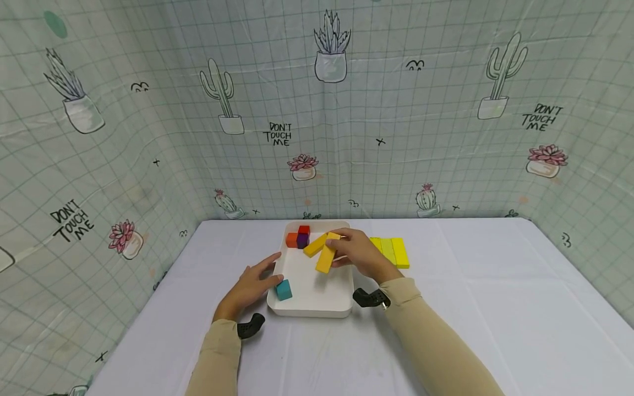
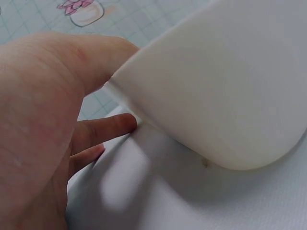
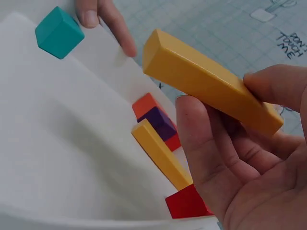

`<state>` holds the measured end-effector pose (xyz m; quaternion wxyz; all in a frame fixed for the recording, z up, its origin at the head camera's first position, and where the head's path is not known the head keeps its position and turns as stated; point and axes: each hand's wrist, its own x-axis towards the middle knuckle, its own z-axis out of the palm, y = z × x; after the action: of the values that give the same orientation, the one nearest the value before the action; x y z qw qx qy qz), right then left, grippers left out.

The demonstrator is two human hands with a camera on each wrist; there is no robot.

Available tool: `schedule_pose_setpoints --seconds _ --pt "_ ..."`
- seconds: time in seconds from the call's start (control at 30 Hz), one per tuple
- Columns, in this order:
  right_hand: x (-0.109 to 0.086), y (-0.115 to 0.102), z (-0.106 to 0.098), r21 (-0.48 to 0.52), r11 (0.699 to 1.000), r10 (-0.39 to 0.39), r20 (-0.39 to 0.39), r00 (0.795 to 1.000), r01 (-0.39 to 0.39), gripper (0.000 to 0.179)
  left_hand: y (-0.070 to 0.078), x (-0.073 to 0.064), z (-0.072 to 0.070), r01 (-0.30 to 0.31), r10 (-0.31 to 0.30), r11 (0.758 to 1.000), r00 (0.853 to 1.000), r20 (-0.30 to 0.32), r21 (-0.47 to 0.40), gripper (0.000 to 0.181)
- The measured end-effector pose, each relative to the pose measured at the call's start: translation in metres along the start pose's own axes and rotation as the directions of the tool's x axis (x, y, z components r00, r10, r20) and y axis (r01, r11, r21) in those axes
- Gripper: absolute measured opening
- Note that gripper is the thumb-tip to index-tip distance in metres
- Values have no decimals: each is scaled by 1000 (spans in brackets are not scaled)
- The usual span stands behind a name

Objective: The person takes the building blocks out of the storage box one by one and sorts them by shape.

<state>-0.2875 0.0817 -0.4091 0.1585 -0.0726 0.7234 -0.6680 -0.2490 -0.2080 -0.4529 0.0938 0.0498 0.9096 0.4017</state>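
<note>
A yellow-orange rectangular block (image 3: pixel 206 74) is pinched between the thumb and fingers of my right hand (image 1: pixel 359 252), tilted above the white tray (image 1: pixel 317 308). Beneath it in the tray lies a similar yellow-orange block (image 3: pixel 160 153). Close by at the far left are an orange block (image 1: pixel 291 240), a purple block (image 1: pixel 302 241) and a red block (image 1: pixel 304 229). My left hand (image 1: pixel 250 283) rests at the tray's left side, thumb at the rim and fingers extended along the outside. Near that thumb, a teal cube (image 1: pixel 284 290) sits inside the tray.
Several bright yellow blocks (image 1: pixel 396 253) lie side by side right of the tray, partly behind my right wrist. Another red block (image 3: pixel 188 202) shows in the tray in the right wrist view. A patterned curtain (image 1: pixel 376 110) backs the white-covered table (image 1: pixel 470 297).
</note>
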Motion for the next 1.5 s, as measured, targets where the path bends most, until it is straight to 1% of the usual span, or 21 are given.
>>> schedule_pose_setpoints --seconds 0.1,0.27,0.5,0.63,0.83,1.0,1.2,1.37,1.5 --pt "-2 1 -2 38 999 4 -43 999 -2 49 0 0 0 5 -5 1000 1000 3 -11 67" --pt "-6 4 -5 95 995 6 -129 992 7 47 0 -1 -1 14 -14 999 1000 10 -37 67" --pt "-11 8 -11 115 993 18 -238 971 10 46 2 -2 -2 42 -41 996 999 18 -77 68" --pt "-14 9 -16 121 992 18 -269 963 15 43 2 -1 -2 55 -53 994 998 31 -98 68" --pt "-19 6 -22 96 995 10 -273 962 16 43 3 -1 -2 65 -63 992 998 26 -104 67" --pt "-24 5 -29 92 996 11 -255 967 13 45 5 -4 -2 61 -59 988 998 17 -141 66" --pt "-30 2 -39 83 996 -7 -258 966 29 45 2 -5 -4 52 -45 983 998 49 -173 67" --pt "-34 3 -48 61 998 6 -268 963 10 47 1 -6 -7 25 -15 986 998 62 -168 67" --pt "-37 2 -53 65 998 7 -254 967 9 47 1 -7 -7 25 -13 983 998 69 -179 68"
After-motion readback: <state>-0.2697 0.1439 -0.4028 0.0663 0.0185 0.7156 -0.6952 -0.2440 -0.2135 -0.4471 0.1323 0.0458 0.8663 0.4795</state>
